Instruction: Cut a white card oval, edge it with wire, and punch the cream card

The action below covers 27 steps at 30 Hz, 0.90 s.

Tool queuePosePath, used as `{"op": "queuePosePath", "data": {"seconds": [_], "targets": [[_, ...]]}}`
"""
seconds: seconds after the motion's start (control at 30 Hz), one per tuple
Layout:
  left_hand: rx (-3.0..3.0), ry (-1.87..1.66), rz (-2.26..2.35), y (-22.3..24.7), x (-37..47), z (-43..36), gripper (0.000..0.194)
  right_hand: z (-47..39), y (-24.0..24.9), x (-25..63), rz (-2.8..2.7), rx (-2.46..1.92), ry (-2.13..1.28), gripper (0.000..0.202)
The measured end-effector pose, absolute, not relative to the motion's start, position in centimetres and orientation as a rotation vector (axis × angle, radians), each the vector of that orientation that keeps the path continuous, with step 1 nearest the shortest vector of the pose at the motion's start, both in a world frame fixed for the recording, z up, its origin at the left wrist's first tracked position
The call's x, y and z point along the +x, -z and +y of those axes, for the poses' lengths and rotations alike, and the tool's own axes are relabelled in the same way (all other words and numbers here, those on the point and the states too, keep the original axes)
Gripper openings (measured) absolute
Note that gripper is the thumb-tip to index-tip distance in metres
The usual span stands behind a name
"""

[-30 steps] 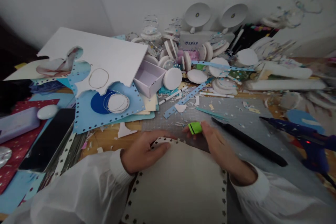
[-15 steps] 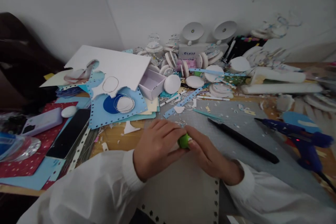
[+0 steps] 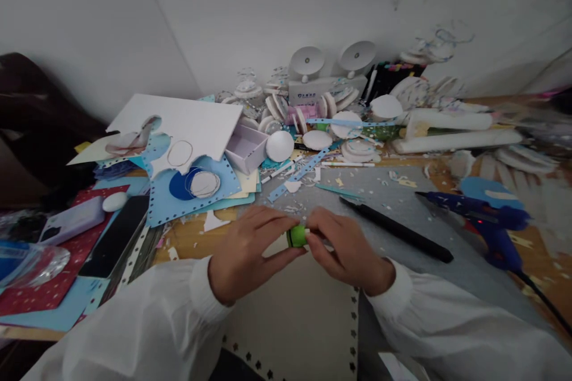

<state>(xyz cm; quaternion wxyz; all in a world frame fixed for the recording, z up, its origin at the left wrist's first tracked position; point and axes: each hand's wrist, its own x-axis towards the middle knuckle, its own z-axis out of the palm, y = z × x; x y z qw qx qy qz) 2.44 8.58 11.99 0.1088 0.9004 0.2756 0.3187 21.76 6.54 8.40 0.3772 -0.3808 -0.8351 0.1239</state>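
A small green object (image 3: 297, 236) with a dark band on its left side is between my two hands in the head view. My left hand (image 3: 250, 250) grips it with thumb and fingers from the left. The fingers of my right hand (image 3: 344, 247) are pinched at its right end, where a small pale bit shows. Below both hands lies a cream sheet (image 3: 290, 315) with star-shaped holes punched along its edges. A black pen-like tool (image 3: 397, 229) rests on the grey mat just right of my right hand.
At the right lies a blue glue gun (image 3: 487, 220) with a red light and a cord. White discs (image 3: 280, 146), an open lilac box (image 3: 245, 147) and paper strips crowd the back. Cut white board (image 3: 179, 125), a black phone (image 3: 117, 237) and a plastic bottle (image 3: 36, 262) are left.
The view has shifted, so most things on the table appear further left. My fingers have moved on the green object, and more of it shows, including its dark band.
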Motion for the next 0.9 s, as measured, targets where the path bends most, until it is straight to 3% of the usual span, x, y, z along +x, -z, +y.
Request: {"op": "queuePosePath", "data": {"seconds": [0.17, 0.37, 0.57, 0.67, 0.83, 0.9], "targets": [[2.417, -0.914, 0.833, -12.5, 2.3, 8.9, 0.03, 6.7, -8.2, 21.8, -2.08, -0.876, -0.407, 0.002], [2.199, -0.982, 0.951, -12.4, 1.5, 9.6, 0.026, 6.9, -8.0, 21.4, -1.729, -0.916, -0.624, 0.014], [2.218, -1.071, 0.821, -11.8, 2.2, 9.8, 0.03, 7.5, -8.3, 21.4, -1.395, -0.89, -1.391, 0.033], [2.297, -1.044, 0.79, -11.0, 2.6, 10.0, 0.032, 7.6, -8.3, 21.0, -1.352, -0.862, -1.602, 0.036], [2.419, -0.647, 1.127, -8.9, 1.5, 9.9, 0.07, 8.2, -7.8, 21.1, -1.004, -0.953, -1.55, 0.036], [2.457, -0.455, 1.251, -8.3, 0.7, 9.6, 0.072, 8.5, -7.5, 21.4, -0.967, -1.011, -1.457, 0.031]]}}
